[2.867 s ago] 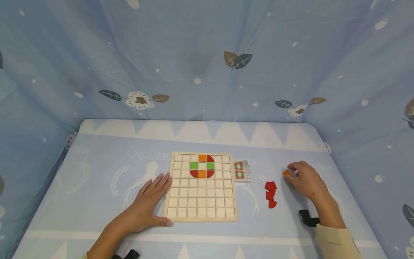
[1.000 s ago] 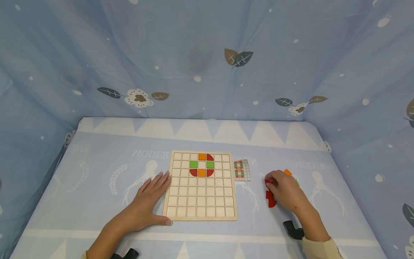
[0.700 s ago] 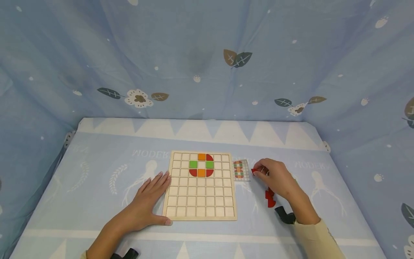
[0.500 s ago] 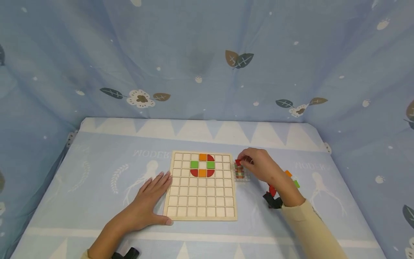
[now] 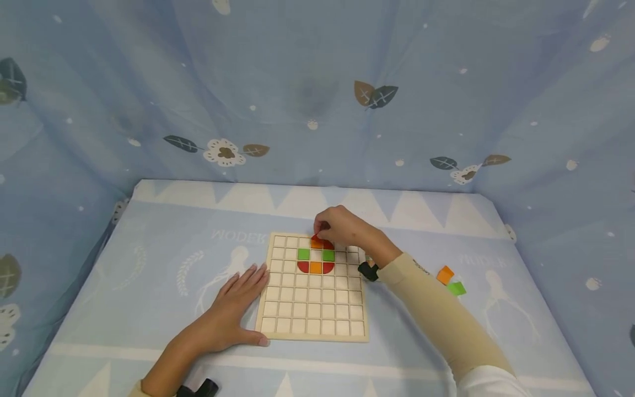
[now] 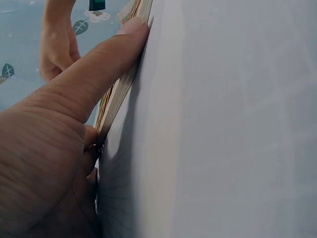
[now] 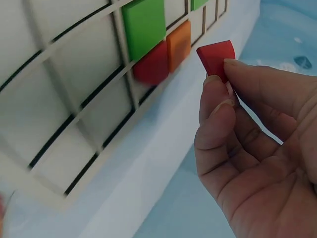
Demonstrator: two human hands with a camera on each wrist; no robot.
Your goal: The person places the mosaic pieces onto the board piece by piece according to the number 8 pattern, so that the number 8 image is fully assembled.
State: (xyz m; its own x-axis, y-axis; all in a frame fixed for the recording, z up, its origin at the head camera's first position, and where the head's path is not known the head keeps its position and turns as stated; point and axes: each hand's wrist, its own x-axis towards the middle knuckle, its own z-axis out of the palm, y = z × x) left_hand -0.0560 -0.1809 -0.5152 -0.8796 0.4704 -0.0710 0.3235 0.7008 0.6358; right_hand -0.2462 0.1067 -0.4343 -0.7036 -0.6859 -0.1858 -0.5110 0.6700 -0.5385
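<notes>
My right hand [image 5: 344,227] is over the far edge of a wooden grid board [image 5: 312,311]. Between thumb and fingertips it pinches a red tile [image 7: 216,57] with one curved side, held off the board in the right wrist view. Green tiles [image 5: 303,254], orange tiles [image 5: 315,268] and rounded red tiles [image 5: 303,267] sit in cells of the far rows, forming part of a ring. My left hand [image 5: 232,309] rests flat with fingers spread against the board's left side; its thumb [image 6: 111,54] touches the board's near edge.
A pattern card [image 5: 368,257] right of the board is mostly hidden by my right wrist. Loose orange [image 5: 445,274] and green [image 5: 456,288] tiles lie on the table at right. My right sleeve [image 5: 436,320] covers where loose red tiles lay. A blue curtain [image 5: 312,99] stands behind.
My right hand left the orange and green tiles, picked up a red tile from the loose group, and carried it left over the card to the board's far edge. The left hand stayed put.
</notes>
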